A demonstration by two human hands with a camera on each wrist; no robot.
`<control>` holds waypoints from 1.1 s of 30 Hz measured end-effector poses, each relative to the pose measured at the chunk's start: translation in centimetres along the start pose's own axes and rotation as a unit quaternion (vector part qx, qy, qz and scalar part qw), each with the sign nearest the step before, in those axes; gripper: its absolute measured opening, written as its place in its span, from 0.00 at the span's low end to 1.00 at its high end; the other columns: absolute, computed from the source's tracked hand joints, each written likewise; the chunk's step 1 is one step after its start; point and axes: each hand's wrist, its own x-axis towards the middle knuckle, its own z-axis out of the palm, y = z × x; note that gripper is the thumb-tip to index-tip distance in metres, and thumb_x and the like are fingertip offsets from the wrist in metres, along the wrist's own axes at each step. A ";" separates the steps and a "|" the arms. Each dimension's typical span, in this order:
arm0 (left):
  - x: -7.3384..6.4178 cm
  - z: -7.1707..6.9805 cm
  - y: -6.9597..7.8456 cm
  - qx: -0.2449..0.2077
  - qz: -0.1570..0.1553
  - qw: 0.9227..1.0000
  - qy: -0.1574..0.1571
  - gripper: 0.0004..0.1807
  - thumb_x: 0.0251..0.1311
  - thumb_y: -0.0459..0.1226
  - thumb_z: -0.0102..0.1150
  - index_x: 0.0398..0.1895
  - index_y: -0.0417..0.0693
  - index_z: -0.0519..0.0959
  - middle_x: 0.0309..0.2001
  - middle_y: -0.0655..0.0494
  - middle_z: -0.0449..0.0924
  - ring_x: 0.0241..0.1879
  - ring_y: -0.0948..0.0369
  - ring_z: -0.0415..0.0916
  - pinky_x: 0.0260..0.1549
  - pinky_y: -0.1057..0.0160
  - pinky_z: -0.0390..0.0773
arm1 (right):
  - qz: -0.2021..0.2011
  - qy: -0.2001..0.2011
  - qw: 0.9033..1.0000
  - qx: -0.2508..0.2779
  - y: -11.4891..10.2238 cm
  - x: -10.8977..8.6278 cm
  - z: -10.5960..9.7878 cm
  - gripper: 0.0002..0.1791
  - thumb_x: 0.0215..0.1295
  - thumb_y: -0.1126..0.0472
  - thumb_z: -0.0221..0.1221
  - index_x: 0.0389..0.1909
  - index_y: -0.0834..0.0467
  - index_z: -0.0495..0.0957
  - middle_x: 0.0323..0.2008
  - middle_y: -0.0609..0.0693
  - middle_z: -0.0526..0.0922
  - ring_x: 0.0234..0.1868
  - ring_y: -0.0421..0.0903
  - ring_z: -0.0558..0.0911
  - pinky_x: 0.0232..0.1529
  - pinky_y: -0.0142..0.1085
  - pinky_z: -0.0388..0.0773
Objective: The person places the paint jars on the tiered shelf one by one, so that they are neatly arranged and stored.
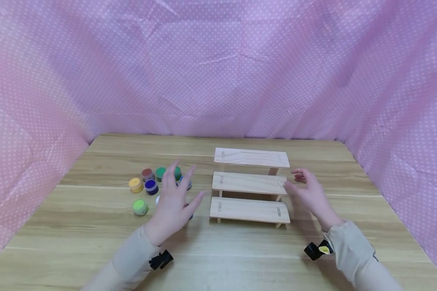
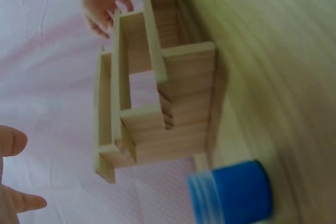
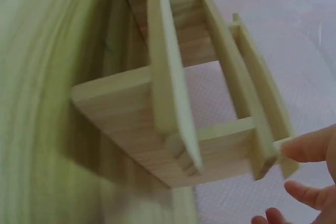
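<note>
A three-step wooden stand (image 1: pixel 247 182) of pale planks stands on the table, its steps rising toward the back. My right hand (image 1: pixel 311 196) is at the stand's right side, thumb right by the end of the middle step, fingers loosely bent and holding nothing. My left hand (image 1: pixel 172 204) hovers with spread fingers over a group of small paint pots, left of the stand, and hides some of them. A blue paint pot (image 2: pixel 233 192) shows near the stand in the left wrist view. Uncovered pots include a lime green one (image 1: pixel 140 207) and a yellow one (image 1: pixel 136 185).
A dark blue pot (image 1: pixel 151 187), a brown pot (image 1: pixel 147 174) and a green pot (image 1: pixel 161 173) sit close together behind the lime one. The wood-grain table (image 1: pixel 240 258) is bordered by a pink dotted curtain (image 1: pixel 218 81) at the back and sides.
</note>
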 end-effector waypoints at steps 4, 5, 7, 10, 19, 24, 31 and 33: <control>-0.6 -0.4 -0.9 -0.012 -0.019 1.000 -0.007 0.36 0.61 0.45 0.59 0.71 0.54 0.58 0.72 0.38 0.39 0.70 0.40 0.41 0.58 0.30 0.62 | 0.019 -0.038 0.999 0.002 0.8 0.3 0.2 0.29 0.66 0.57 0.57 0.62 0.68 0.61 0.57 0.70 0.68 0.58 0.66 0.70 0.58 0.54 0.71; -0.8 -0.5 -1.2 -0.014 -0.025 1.000 -0.009 0.35 0.61 0.45 0.59 0.71 0.53 0.59 0.72 0.38 0.40 0.70 0.40 0.42 0.57 0.30 0.63 | 0.017 -0.040 0.999 0.003 0.9 0.3 0.2 0.29 0.66 0.57 0.57 0.62 0.67 0.62 0.57 0.70 0.69 0.57 0.65 0.72 0.55 0.51 0.74; -1.0 -0.8 -1.8 -0.013 -0.035 0.999 -0.011 0.35 0.61 0.44 0.59 0.71 0.52 0.59 0.72 0.38 0.41 0.70 0.39 0.43 0.56 0.30 0.63 | 0.010 -0.039 0.999 0.001 1.0 0.4 0.3 0.27 0.66 0.58 0.57 0.61 0.67 0.63 0.54 0.69 0.72 0.54 0.64 0.74 0.50 0.45 0.77; -1.4 -1.5 -2.7 -0.018 -0.042 0.999 -0.011 0.34 0.62 0.42 0.58 0.69 0.45 0.60 0.71 0.37 0.42 0.68 0.38 0.45 0.53 0.32 0.69 | 0.003 -0.042 0.999 0.019 1.0 0.6 0.4 0.25 0.66 0.62 0.57 0.60 0.68 0.64 0.52 0.69 0.73 0.48 0.59 0.78 0.44 0.38 0.80; -2.3 -3.7 -5.6 -0.014 -0.038 0.999 0.008 0.31 0.60 0.35 0.60 0.65 0.37 0.63 0.66 0.33 0.50 0.62 0.37 0.55 0.50 0.37 0.72 | 0.026 -0.070 0.992 0.106 1.3 0.8 0.6 0.25 0.65 0.69 0.54 0.62 0.70 0.62 0.50 0.66 0.73 0.37 0.32 0.76 0.37 0.31 0.82; -2.7 -4.4 -7.0 -0.016 -0.055 0.998 -0.007 0.28 0.59 0.34 0.61 0.62 0.37 0.66 0.65 0.33 0.52 0.62 0.37 0.56 0.49 0.35 0.72 | 0.032 -0.077 0.989 0.124 1.5 0.8 0.7 0.25 0.66 0.68 0.54 0.63 0.69 0.61 0.49 0.65 0.73 0.37 0.33 0.76 0.37 0.31 0.82; -3.0 -4.9 -8.8 -0.027 -0.096 0.994 -0.044 0.28 0.58 0.34 0.62 0.61 0.33 0.68 0.62 0.30 0.57 0.58 0.35 0.61 0.53 0.34 0.69 | 0.044 -0.075 0.989 0.124 1.5 0.7 0.8 0.25 0.68 0.66 0.53 0.63 0.67 0.61 0.48 0.63 0.73 0.35 0.34 0.76 0.35 0.32 0.82; -3.0 -5.0 -9.2 -0.024 -0.103 0.993 -0.050 0.27 0.58 0.34 0.62 0.60 0.32 0.68 0.61 0.29 0.58 0.58 0.35 0.62 0.53 0.34 0.68 | 0.045 -0.074 0.988 0.125 1.5 0.7 0.8 0.25 0.68 0.66 0.54 0.64 0.67 0.61 0.47 0.62 0.73 0.34 0.34 0.76 0.35 0.32 0.82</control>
